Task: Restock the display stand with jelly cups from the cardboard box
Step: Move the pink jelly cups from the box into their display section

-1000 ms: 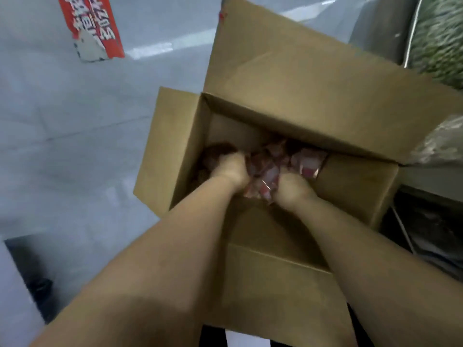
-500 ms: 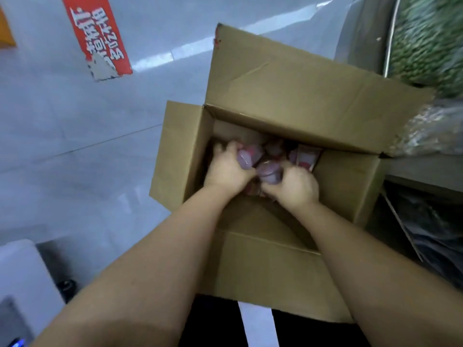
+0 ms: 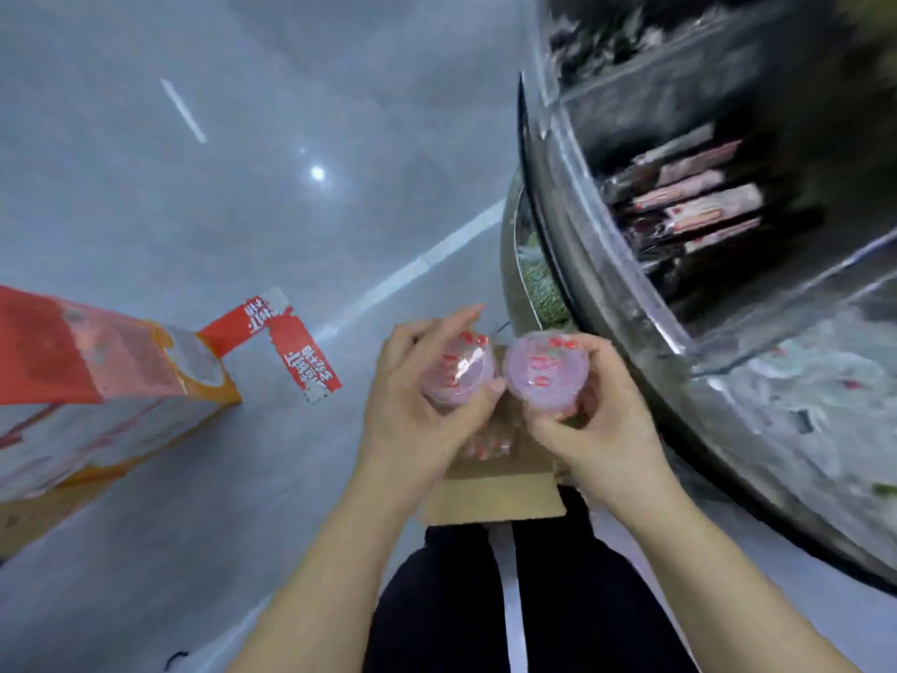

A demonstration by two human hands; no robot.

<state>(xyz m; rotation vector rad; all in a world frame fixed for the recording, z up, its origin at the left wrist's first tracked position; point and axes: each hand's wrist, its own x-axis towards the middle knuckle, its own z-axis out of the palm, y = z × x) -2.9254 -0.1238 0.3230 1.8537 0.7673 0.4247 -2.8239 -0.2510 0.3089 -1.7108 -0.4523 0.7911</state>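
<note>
Two jelly cups are held up side by side above the cardboard box (image 3: 495,495), their rims nearly touching. Each is a small round tub of clear, glossy plastic filled with pale pink jelly, sealed by a film lid printed with red marks (too blurred to read). The left jelly cup (image 3: 458,374) is tilted, its lid facing up and toward the right; the right jelly cup (image 3: 546,374) shows its round lid almost square to the camera, so its short axis points roughly at the viewer. More cups seem to be bunched beneath the left one, but how many cannot be told.

The left hand (image 3: 420,410) curls around its cup from the left, thumb pressing the near edge and fingers wrapped over the far side. The right hand (image 3: 599,420) grips the other cup from the right and below, with the thumb against the rim.

Under the hands, only a plain brown flap and edge of the matte cardboard box show, just in front of dark trousers. To the right curves the display stand (image 3: 631,293), a rounded tier with a clear glossy rim, holding blurred packets. The floor (image 3: 194,211) is smooth, grey and shiny, with white painted lines and light reflections. On the left lie an orange and white carton (image 3: 97,381) and a torn red sticker (image 3: 291,347).
</note>
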